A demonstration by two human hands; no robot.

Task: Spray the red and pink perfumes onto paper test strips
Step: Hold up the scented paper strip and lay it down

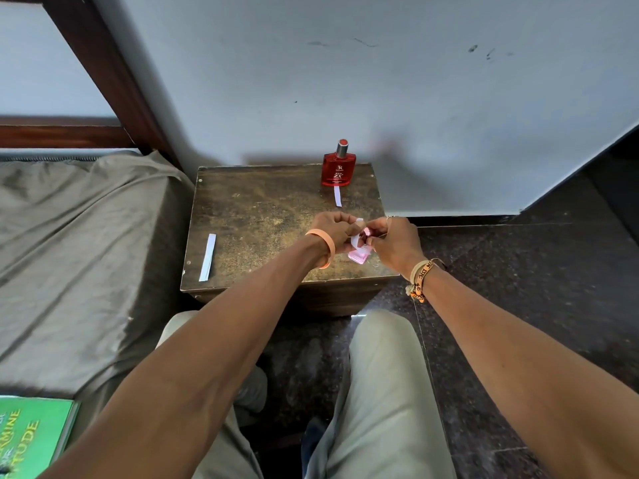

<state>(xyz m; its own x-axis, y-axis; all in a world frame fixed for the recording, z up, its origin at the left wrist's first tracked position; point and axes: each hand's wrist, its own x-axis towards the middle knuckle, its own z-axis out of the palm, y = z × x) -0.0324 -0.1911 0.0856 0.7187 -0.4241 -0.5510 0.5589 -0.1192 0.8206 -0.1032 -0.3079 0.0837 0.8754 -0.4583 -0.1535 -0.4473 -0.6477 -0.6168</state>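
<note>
The red perfume bottle (338, 167) stands upright at the back of the small wooden table (262, 209), with a short paper strip (337, 196) lying just in front of it. Near the table's front right, my right hand (394, 242) grips the pink perfume bottle (359, 254), its fingers curled over the top. My left hand (330, 231) pinches a white paper strip (356, 236) held right against the bottle's nozzle. A longer paper strip (207, 257) lies at the table's front left.
A bed with a grey-brown sheet (79, 243) is to the left, with a green book (31, 437) on its near corner. A pale wall stands behind the table. Dark speckled floor (518, 271) lies to the right. My knees are below the table's front edge.
</note>
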